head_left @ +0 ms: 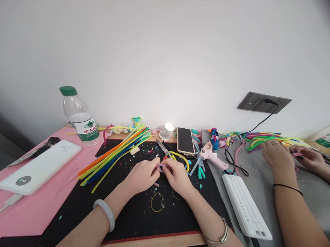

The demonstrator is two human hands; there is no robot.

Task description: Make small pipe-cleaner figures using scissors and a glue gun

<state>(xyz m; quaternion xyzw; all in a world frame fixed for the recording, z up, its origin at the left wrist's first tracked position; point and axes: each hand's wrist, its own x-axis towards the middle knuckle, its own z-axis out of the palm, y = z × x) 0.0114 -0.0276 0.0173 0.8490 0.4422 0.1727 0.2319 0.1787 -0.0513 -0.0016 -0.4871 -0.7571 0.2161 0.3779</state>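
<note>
Over the middle of the black mat [131, 218], a small lilac piece [161, 168] is held between the fingers of the left hand [145, 174] and those of the right hand [177, 175], both drawn to a narrow pinch with the tips nearly meeting. The step in hand is judged to be a fine shaping or joining of that piece; whether it is being bent, rolled or pressed cannot be told, as it is largely covered. For the next move, a steady pinch from both sides and small turns of the fingertips seem to be called for. Toward the mat's far edge, movement is hemmed in by the scissors [164, 149], the phone [185, 140] and the cup [167, 131]. On the mat's left part, free travel is blocked by a bundle of stems [113, 156]; at its right edge, the glue gun [213, 157] is laid. The most open room is offered by the mat's near part, between the forearms, where a yellow band [151, 203] and scraps are seen; its near edge is bordered by a bare strip of table [150, 245]. Well right of the mat, a co-worker's hands [278, 155] are occupied, so wide rightward sweeps would best be avoided.
</note>
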